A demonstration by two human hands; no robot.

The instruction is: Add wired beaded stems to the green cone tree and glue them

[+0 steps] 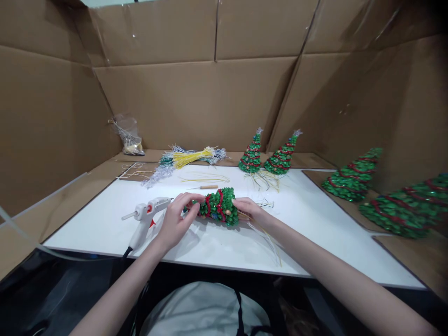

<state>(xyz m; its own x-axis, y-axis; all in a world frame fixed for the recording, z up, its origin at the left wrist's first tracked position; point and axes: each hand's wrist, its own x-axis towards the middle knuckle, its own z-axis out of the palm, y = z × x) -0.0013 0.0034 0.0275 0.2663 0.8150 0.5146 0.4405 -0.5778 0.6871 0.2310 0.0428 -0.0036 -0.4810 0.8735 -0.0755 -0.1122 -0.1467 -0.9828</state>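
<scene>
I have the decorated green tree (221, 206) sideways over the middle of the counter (308, 235), back from its near edge. My left hand (177, 217) has its grip around the narrow end; my right hand (251, 209) grasps the base. The glue gun (143, 225) lies toward the near left corner, the awl (209, 187) toward the far edge.

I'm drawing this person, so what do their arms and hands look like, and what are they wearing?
Both arms are bare as far as they show, with no sleeves. The left hand and right hand have no gloves. I see no watch or bracelet. Below is pale, greyish clothing with dark straps.
</scene>
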